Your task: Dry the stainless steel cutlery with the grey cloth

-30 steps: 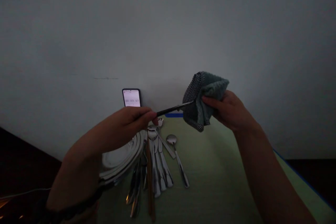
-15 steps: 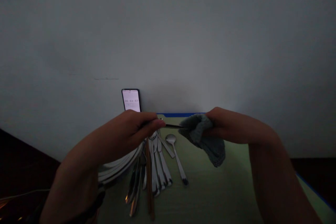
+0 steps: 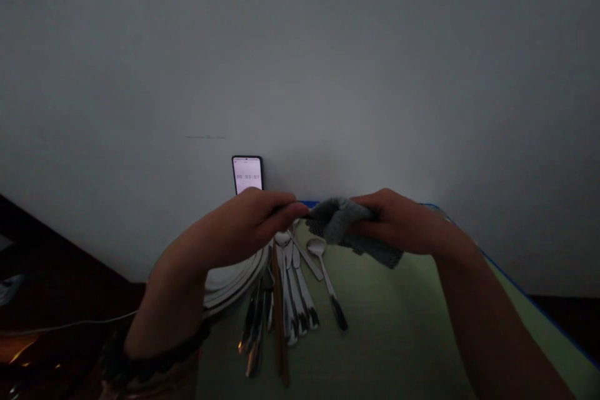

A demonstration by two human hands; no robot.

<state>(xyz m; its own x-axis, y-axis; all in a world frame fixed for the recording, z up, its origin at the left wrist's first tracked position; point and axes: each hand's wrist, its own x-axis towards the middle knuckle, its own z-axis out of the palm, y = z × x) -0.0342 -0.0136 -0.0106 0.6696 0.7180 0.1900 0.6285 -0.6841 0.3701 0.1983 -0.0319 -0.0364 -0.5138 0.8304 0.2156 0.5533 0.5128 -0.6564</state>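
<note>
The right hand [image 3: 400, 222] squeezes the cloth [image 3: 340, 219] tightly, now closer to the left hand [image 3: 250, 222], whose fingers pinch the utensil [image 3: 310, 211]; wiping likely nears them.

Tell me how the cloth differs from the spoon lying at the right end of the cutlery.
The cloth is bunched in the right hand, above the table; the spoon lies on the table, with no hand on it. The cloth is dull grey-green fabric, the spoon shiny metal. Both appear right of the phone in the picture.
</note>
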